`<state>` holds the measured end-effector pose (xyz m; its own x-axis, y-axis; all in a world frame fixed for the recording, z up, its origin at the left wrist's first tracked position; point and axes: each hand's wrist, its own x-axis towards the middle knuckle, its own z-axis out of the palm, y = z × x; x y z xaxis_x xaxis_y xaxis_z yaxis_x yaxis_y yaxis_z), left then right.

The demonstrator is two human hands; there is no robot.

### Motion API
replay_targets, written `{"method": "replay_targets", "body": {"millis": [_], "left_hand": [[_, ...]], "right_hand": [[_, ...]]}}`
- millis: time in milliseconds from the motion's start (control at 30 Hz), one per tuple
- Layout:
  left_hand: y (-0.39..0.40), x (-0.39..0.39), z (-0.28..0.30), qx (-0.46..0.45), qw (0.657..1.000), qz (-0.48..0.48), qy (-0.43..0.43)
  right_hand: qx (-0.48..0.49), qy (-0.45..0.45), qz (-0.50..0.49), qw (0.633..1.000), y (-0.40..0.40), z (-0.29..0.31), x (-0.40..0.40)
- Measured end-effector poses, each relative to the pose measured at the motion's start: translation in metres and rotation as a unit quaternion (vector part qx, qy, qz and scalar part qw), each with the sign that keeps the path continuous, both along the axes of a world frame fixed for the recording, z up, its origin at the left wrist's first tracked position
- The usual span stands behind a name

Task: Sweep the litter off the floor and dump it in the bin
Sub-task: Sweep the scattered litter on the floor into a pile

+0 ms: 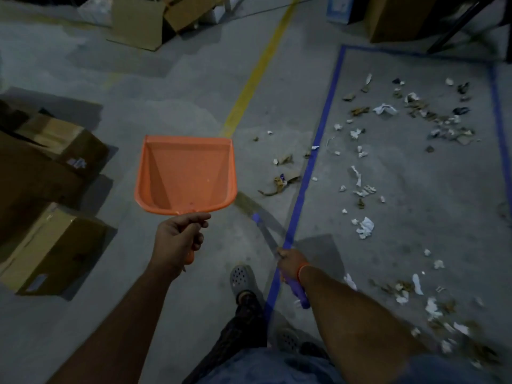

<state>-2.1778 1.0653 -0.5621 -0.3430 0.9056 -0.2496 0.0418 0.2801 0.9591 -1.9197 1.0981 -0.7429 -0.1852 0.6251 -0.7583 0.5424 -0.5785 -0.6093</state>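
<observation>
My left hand (177,236) grips the handle of an orange dustpan (185,176), held above the floor with nothing in its scoop. My right hand (291,259) grips a broom (266,231) with a purple handle end; its shaft runs up and left, and its bristles are partly hidden behind the dustpan's right corner. Litter (365,225), made of white paper scraps and brown bits, lies scattered on the grey floor to the right, mostly inside a rectangle of blue tape (310,167). A few pieces of litter lie just left of that tape. No bin is in view.
Cardboard boxes (52,245) stand along the left side, and more boxes (144,20) lie at the back. A yellow floor line (255,76) runs away from me. My feet in grey clogs (241,278) stand near the blue tape.
</observation>
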Motion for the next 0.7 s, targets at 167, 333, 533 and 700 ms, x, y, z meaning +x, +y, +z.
{"method": "replay_targets", "body": {"millis": [167,333,533,700], "left_hand": [[0.075,-0.046,0.007,0.004,1.0,-0.008,-0.003],[0.141,-0.08,-0.001,-0.003,0.998,-0.058,-0.01],[0.205,-0.097,0.0,0.004,0.998,-0.069,-0.013],[0.261,-0.1,-0.003,0.003,0.998,-0.067,-0.021]], "right_hand": [[-0.055,-0.052,-0.059,0.995,0.053,-0.013,-0.02],[0.002,-0.115,-0.133,0.984,0.138,0.002,-0.018],[0.042,-0.106,-0.324,0.939,0.209,0.002,-0.043],[0.084,-0.069,-0.326,0.939,0.232,-0.041,-0.05]]}}
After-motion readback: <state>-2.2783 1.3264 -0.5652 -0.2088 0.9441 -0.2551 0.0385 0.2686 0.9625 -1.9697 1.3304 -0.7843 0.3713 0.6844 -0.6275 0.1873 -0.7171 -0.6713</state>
